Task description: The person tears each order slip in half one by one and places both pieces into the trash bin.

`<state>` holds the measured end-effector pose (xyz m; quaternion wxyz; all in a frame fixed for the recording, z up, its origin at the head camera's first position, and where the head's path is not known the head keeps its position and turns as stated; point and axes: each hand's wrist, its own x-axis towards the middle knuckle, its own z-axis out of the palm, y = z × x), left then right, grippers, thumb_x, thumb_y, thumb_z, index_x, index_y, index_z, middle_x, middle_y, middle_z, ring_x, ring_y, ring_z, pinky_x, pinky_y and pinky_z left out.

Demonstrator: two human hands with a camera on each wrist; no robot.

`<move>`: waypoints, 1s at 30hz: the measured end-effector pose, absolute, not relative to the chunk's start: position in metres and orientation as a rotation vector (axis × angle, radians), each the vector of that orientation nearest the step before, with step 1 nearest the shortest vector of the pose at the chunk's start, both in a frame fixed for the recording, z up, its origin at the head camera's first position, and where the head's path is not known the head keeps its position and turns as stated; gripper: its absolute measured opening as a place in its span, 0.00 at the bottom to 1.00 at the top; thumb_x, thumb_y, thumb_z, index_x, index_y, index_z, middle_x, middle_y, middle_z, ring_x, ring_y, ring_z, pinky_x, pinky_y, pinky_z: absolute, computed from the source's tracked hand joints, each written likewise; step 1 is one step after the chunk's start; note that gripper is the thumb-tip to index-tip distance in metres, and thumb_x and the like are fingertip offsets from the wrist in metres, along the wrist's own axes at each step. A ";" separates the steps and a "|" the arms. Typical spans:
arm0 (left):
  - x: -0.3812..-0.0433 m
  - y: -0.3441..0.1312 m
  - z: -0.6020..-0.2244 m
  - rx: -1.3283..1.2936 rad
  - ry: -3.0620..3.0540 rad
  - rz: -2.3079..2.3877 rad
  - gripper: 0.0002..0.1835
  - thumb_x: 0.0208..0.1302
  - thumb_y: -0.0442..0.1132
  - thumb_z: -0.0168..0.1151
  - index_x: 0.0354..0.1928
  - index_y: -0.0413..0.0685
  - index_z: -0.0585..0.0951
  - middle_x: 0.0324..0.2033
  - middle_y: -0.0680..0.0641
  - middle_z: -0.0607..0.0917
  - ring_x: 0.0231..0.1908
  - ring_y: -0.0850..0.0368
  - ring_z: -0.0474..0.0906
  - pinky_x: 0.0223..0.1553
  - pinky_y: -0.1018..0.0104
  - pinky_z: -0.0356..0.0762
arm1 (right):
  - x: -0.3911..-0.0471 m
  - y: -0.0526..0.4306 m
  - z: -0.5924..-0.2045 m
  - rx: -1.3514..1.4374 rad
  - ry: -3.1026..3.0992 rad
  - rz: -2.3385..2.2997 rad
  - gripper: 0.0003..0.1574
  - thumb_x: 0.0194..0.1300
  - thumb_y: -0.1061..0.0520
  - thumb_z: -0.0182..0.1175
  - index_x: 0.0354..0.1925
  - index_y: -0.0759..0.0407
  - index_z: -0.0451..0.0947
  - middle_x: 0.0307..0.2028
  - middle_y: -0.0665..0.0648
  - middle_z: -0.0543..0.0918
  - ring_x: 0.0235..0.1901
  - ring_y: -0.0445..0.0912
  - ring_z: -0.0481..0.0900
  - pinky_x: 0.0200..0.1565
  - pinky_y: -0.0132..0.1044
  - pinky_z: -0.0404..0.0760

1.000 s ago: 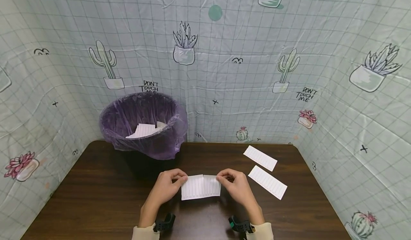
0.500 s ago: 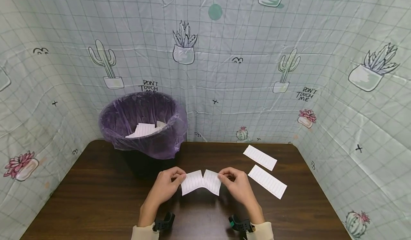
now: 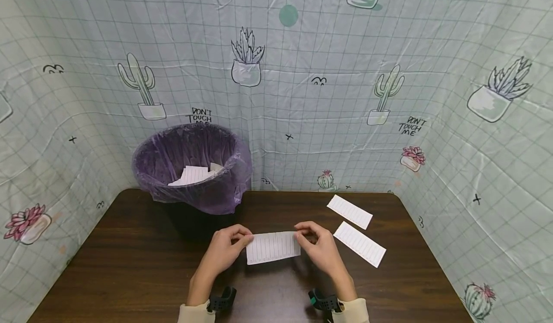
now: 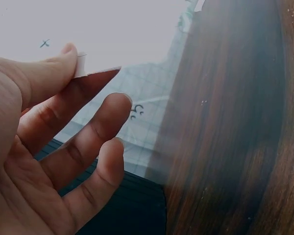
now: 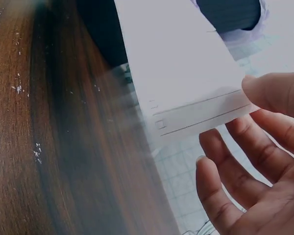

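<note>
A white slip of paper (image 3: 273, 248), ruled with lines and small boxes along its lower edge, is stretched between both hands above the table. My left hand (image 3: 225, 250) pinches its left end near the top corner, thumb against finger. At the opposite end, my right hand (image 3: 318, 250) pinches the upper right corner. The right wrist view shows the lined paper (image 5: 183, 73) under the thumb, the other fingers loosely bent below. Only a thin edge of the paper (image 4: 81, 66) shows beside the thumb in the left wrist view. Its top edge has a slight break near the middle.
Two similar paper slips, an upper one (image 3: 350, 212) and a lower one (image 3: 360, 244), lie on the brown table (image 3: 129, 260) to the right. A dark bin with a purple liner (image 3: 233, 188) stands back left, paper pieces (image 3: 194, 174) inside. Patterned cloth (image 3: 285, 97) surrounds the table.
The slip was nearly flat with a slit at its top middle, then bent apart into a V-shaped gap; now it is flat again, the gap closed. Both hands have kept their grip and shifted little.
</note>
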<state>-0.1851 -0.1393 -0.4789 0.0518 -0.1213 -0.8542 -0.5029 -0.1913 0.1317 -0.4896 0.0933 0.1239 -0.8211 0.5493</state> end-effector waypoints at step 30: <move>-0.185 -0.141 -0.479 -0.320 -2.497 -1.603 0.02 0.68 0.35 0.68 0.36 0.46 0.84 0.23 0.53 0.86 0.25 0.62 0.77 0.30 0.70 0.71 | -0.189 0.135 -0.488 0.348 -2.451 1.670 0.07 0.65 0.63 0.70 0.42 0.58 0.87 0.33 0.54 0.86 0.35 0.40 0.82 0.42 0.30 0.83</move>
